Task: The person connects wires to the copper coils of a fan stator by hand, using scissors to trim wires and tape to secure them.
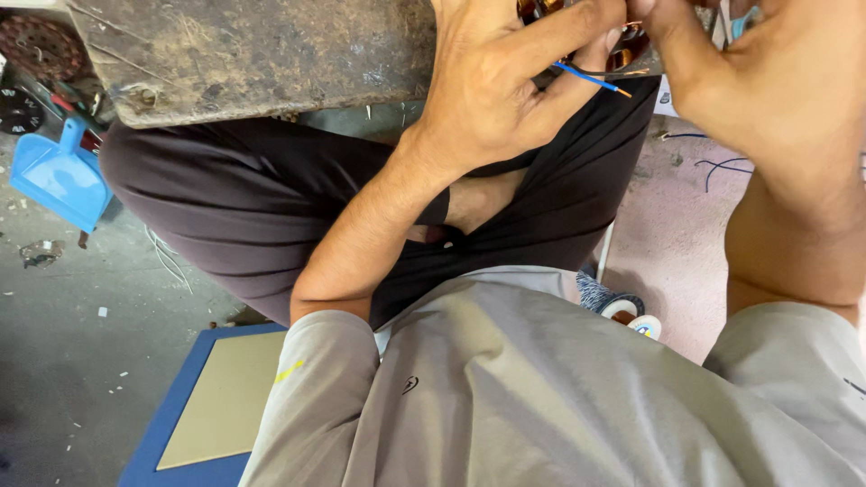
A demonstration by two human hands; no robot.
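Observation:
At the top of the head view my left hand (492, 77) is curled around a copper-wound coil part (622, 50) that rests at the edge of a worn wooden board (262, 54). A blue wire (591, 79) with a bare orange tip sticks out from under its fingers. My right hand (762, 77) closes on the same part from the right, its fingertips pinching at the copper windings. Most of the part is hidden behind both hands. I sit cross-legged in dark trousers and a grey shirt.
A blue dustpan (59, 176) lies on the grey floor at left. A blue-edged mat (212, 406) sits under me at lower left. Loose dark wires (722, 167) lie on the pinkish floor at right. Round metal parts (36, 45) sit at top left.

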